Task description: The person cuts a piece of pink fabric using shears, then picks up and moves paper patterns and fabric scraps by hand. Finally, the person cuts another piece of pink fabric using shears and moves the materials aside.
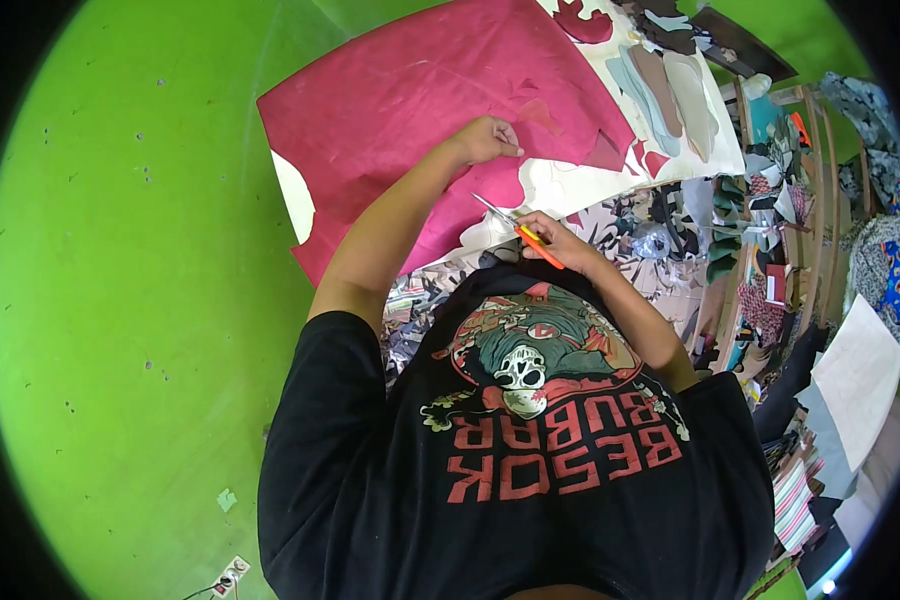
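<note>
A large sheet of dark pink-red leather-like material (pixel 370 130) lies over a white sheet (pixel 550 180) on the work surface, its right edge cut into curves. On the red sheet, close to that cut edge, rests my left hand (pixel 488 140). Its fingers are curled and pressed together; whether they pinch anything is hidden. My right hand (pixel 555 243) grips scissors (pixel 538 245) with orange-yellow handles at the near edge of the white sheet. The metal blades point forward and left, over the red sheet. Red offcuts (pixel 655 160) sit near the sheet's right corner.
Long grey, brown and cream cut pieces (pixel 658 95) lie at the right of the white sheet. Scraps (pixel 660 230) cover the floor beyond my right hand. Wooden racks (pixel 815 200) with fabric stand at the right. A green wall (pixel 140 280) runs along the left.
</note>
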Tool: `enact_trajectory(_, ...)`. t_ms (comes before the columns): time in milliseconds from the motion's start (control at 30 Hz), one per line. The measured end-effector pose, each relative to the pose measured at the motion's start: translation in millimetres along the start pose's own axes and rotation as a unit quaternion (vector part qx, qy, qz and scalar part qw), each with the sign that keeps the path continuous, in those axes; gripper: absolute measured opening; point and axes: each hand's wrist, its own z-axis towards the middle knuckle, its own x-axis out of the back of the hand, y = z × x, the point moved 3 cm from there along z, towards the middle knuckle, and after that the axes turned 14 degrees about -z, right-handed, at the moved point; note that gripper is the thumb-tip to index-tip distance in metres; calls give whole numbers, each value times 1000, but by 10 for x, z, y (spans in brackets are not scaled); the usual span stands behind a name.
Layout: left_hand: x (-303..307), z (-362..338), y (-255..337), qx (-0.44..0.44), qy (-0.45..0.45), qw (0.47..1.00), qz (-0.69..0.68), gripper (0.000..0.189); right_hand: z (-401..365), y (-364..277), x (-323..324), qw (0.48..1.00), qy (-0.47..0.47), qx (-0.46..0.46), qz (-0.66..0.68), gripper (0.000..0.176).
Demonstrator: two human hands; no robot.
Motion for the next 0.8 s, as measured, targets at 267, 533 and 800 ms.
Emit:
enact_trajectory(267, 280, -833, 0, 207, 46, 968, -137, 44, -5, 2, 51, 986, -81, -18, 142, 58)
enact_trajectory(533, 229, -1258, -452, 114, 46, 970, -211, 48, -60, -51, -47, 984, -85, 13, 157, 62)
enact_trajectory(800, 220, -1325, -226, 71, 52, 981, -174, 53, 12, -5, -222, 982, -66, 51, 167, 63)
